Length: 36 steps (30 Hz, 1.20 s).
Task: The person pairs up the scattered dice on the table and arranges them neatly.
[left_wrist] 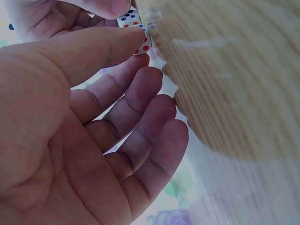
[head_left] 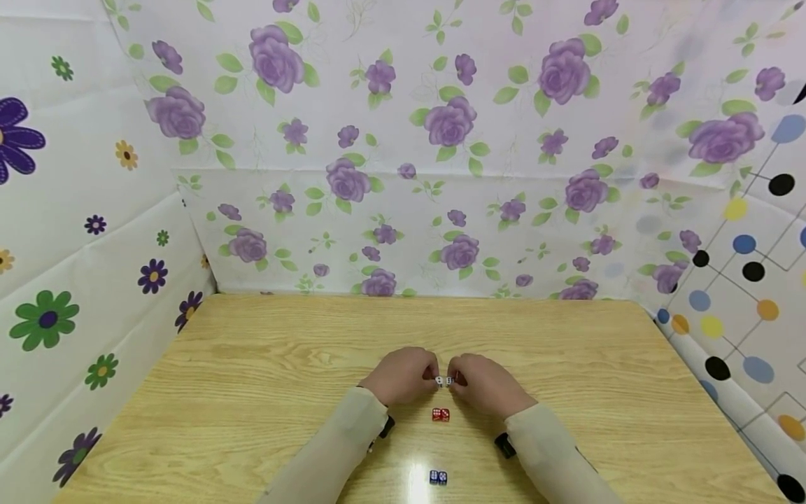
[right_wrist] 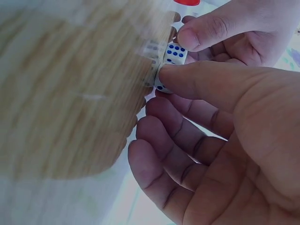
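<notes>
Two white dice sit side by side near the middle of the wooden table, their reflections directly beneath them. Between thumb and forefinger, my left hand (head_left: 401, 376) pinches the left white die (left_wrist: 145, 45), which shows red and blue pips. From the other side my right hand (head_left: 492, 386) pinches the right white die (right_wrist: 161, 86) the same way. The other fingers of both hands are bent loosely, close to the tabletop. Thumbs and fingers hide parts of both dice. Just nearer than the hands, a pair of red dice (head_left: 441, 414) lies side by side between the forearms.
A pair of blue dice (head_left: 438, 477) lies at the front of the wooden table (head_left: 271, 364), in line with the other dice. A flower-patterned cloth (head_left: 403, 175) hangs behind the table, with patterned cloths at both sides. Each wrist wears a black device.
</notes>
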Motion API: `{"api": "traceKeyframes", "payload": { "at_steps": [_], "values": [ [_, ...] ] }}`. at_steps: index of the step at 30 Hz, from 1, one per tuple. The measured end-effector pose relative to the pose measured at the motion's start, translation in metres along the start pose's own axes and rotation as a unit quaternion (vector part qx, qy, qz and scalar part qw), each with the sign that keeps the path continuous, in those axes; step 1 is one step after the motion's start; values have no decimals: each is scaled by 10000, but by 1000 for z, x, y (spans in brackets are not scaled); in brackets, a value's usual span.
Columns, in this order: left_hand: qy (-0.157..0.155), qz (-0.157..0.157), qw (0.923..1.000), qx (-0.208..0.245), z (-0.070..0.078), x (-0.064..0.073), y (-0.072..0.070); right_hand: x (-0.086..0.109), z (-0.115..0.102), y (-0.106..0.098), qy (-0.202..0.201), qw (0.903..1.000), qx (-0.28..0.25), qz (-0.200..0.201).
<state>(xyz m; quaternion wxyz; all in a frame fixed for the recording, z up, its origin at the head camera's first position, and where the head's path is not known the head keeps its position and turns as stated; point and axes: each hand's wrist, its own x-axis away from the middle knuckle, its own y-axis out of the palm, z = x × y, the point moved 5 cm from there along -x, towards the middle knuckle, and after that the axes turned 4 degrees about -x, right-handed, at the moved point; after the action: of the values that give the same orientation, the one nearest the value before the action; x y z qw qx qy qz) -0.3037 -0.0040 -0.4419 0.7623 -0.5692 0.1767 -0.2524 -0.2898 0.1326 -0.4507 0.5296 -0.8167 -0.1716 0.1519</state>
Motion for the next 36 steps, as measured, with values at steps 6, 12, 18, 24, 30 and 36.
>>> {"api": "traceKeyframes", "payload": {
  "at_steps": [6,12,18,24,30,36],
  "values": [
    [-45,-39,9999,80,2,0,-1,1,-1,-1,-96,9999,-91,28],
    [-73,6,9999,98,1,2,-2,3,-2,-4,27,9999,-162,52],
    [-73,34,9999,70,0,1,-2,3,-4,-5,33,9999,-64,104],
    [-57,84,9999,57,1,1,-3,2,-3,-4,74,9998,-14,176],
    [-124,71,9999,28,0,1,-3,1,-3,-4,68,9997,34,250],
    [-109,50,9999,-47,1,0,-2,1,-4,-4,38,9996,58,258]
  ]
}}
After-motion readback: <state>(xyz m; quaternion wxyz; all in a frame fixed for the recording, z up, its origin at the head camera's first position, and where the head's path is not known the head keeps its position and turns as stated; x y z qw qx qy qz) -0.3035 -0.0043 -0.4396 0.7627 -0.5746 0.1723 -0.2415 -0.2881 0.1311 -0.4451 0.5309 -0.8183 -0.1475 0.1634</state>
